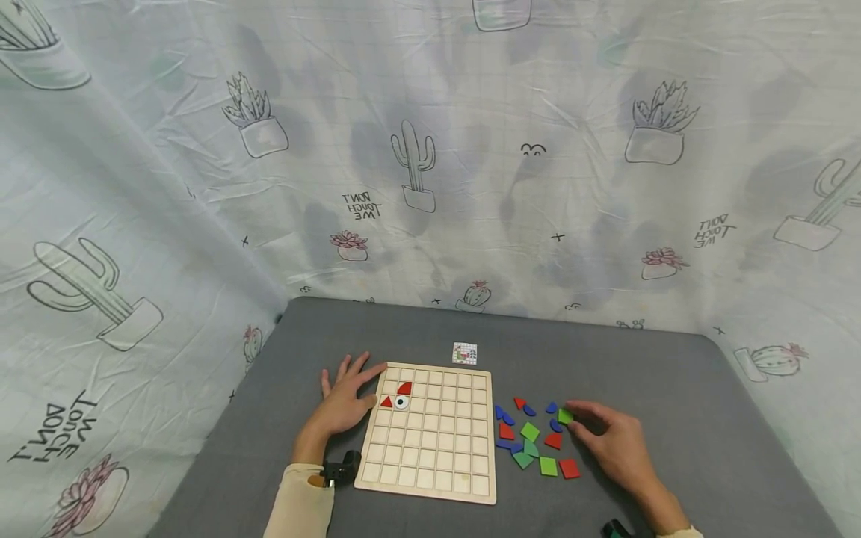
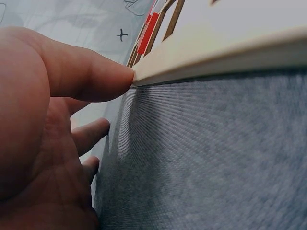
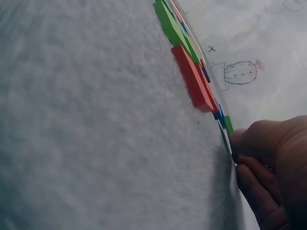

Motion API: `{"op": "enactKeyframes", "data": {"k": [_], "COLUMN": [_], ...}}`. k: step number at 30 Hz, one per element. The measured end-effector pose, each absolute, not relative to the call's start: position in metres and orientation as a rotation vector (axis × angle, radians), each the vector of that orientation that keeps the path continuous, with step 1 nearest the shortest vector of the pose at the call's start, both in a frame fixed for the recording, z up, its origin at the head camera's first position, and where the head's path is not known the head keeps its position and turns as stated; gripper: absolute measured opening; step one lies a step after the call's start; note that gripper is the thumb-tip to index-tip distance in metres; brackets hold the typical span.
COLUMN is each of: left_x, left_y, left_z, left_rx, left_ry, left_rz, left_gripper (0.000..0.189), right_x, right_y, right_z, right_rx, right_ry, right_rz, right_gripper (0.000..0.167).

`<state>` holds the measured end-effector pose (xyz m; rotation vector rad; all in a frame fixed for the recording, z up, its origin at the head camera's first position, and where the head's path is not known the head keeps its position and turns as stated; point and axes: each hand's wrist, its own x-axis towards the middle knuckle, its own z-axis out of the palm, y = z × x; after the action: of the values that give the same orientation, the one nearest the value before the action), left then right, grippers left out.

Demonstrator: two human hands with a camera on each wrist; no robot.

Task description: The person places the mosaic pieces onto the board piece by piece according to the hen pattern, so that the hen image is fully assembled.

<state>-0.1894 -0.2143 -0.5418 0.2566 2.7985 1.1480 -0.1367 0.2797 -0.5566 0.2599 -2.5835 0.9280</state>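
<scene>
A wooden grid board (image 1: 430, 439) lies on the grey table. On its upper left squares are a red triangle (image 1: 386, 402), a red quarter-circle piece (image 1: 404, 388) and a round eye piece (image 1: 401, 402). My left hand (image 1: 341, 403) rests beside the board with fingers spread; its thumb (image 2: 91, 76) touches the board's left edge and the index finger reaches the top left corner. To the right of the loose pieces, my right hand (image 1: 612, 441) pinches a light green square tile (image 1: 565, 416) between thumb and fingers. In the right wrist view the tile (image 3: 229, 125) is mostly hidden.
Several loose blue, red and green pieces lie right of the board, among them a red square (image 1: 569, 468) and a green square (image 1: 548, 466). A small printed pattern card (image 1: 465, 353) lies behind the board. A patterned curtain (image 1: 471, 187) hangs at the table's back edge.
</scene>
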Motion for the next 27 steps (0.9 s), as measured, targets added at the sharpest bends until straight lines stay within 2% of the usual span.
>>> {"op": "enactKeyframes", "data": {"k": [12,19,27], "left_x": [-0.19,-0.19,-0.19], "left_y": [-0.214,-0.214,-0.215], "left_z": [-0.542,-0.543,-0.544], "left_rx": [0.255,0.26,0.278], "left_ry": [2.796,2.795,2.803], "left_rz": [1.156,1.158,1.149], "left_gripper": [0.061,0.06,0.06], "right_x": [-0.135,-0.137,-0.144], "right_y": [0.275,0.247,0.211], "right_z": [-0.537,-0.518,-0.516], "right_rx": [0.28,0.391,0.449], "right_ry": [-2.637,-2.627,-2.614], "right_rz": [1.002,1.061,1.211], "right_gripper": [0.036,0.035,0.032]}}
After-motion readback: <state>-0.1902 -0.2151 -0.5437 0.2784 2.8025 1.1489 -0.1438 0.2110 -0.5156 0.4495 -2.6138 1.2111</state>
